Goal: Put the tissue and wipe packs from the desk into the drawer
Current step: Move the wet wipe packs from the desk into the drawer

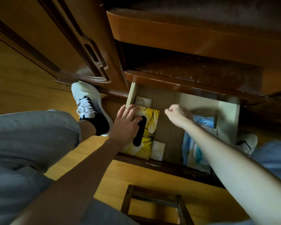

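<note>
Our left hand (127, 123) lies spread on the yellow tissue box (148, 135) in the drawer (229, 111); the blue wipe packs (203, 122) lie inside, our right hand (177, 113) loosely curled, holding nothing; the bench is unseen.

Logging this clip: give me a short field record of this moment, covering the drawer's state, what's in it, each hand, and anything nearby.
drawer: pulled open, low in a wooden cabinet
left side contents: yellow flower-print tissue box lying flat, dark oval slot facing up
right side contents: blue-and-white packs, partly hidden by the right forearm
left hand: resting flat on the tissue box, fingers spread, ring visible
right hand: loosely curled above the drawer's middle, holding nothing visible
nearby: white sneaker on the floor left of the drawer
</note>
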